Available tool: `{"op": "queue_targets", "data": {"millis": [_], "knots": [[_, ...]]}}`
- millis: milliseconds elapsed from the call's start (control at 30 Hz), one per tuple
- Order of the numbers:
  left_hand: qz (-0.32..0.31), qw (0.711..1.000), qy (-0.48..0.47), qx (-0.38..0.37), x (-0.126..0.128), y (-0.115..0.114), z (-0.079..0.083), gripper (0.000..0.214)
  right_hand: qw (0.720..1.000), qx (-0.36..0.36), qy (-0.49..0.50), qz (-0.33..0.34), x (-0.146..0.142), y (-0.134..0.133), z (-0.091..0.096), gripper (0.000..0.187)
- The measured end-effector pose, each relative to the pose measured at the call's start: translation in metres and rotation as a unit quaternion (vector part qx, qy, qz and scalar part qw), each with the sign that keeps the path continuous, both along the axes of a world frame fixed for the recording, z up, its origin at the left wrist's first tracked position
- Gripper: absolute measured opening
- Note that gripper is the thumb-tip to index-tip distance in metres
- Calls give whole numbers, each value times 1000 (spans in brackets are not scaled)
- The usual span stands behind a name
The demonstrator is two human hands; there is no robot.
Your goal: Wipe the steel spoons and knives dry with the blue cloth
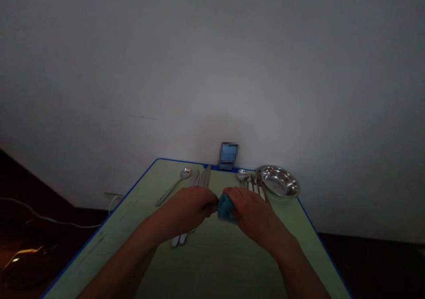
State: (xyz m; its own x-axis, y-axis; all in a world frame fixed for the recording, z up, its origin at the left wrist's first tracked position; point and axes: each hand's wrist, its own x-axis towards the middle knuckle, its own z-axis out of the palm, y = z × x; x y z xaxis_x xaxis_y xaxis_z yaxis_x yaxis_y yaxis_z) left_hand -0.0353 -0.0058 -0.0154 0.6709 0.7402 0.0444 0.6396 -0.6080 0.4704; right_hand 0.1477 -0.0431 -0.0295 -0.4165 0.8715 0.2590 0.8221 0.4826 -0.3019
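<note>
Teal cloth (226,208) clenched in both grips, left hand (186,210) and right hand (254,212), above green tabletop (109,241), near cutlery (202,178) and steel dish (279,181).

The teal cloth (226,208) looks matt, the steel bowl (279,181) smooth and glossy.

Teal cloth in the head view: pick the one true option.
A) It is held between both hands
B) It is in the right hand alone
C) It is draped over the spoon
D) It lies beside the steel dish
A. The teal cloth is bunched between the left hand and the right hand, both closed on it.
</note>
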Motion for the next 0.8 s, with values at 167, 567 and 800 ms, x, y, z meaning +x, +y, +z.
{"op": "queue_targets", "data": {"millis": [167, 567, 800], "knots": [[-3, 995, 82, 48, 5, -3, 3, 21, 999, 0, -51, 0, 1, -1, 1, 29], [-22, 984, 138, 115, -2, -8, 5, 21, 994, 39, -99, 7, -8, -2, 1, 19], [-4, 998, 21, 53, -2, -8, 11, 21, 1000, 8, 17, 9, -4, 0, 6, 23]]}}
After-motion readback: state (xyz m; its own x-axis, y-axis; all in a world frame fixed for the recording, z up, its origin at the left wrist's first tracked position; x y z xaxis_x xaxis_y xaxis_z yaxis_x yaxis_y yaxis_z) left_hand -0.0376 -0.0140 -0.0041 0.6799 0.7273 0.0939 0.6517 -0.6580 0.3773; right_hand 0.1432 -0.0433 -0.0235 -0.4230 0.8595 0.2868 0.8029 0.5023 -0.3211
